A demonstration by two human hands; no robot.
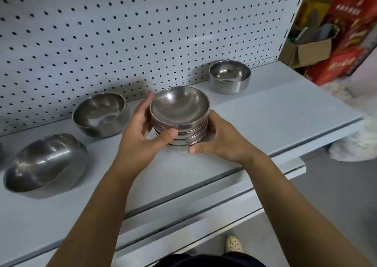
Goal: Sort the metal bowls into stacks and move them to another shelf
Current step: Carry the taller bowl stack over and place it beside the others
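A stack of several shallow metal bowls stands in the middle of the grey shelf. My left hand grips its left side, thumb across the front and fingers behind. My right hand curls round its right side, thumb low at the front. Whether the stack rests on the shelf or is just lifted I cannot tell. A deep metal bowl sits to the left, and a larger one lies tilted at the far left. A small straight-sided bowl stands at the back right.
A white pegboard backs the shelf. A lower shelf edge juts out below. Cardboard and red boxes stand beyond the shelf's right end. My shoe shows on the grey floor.
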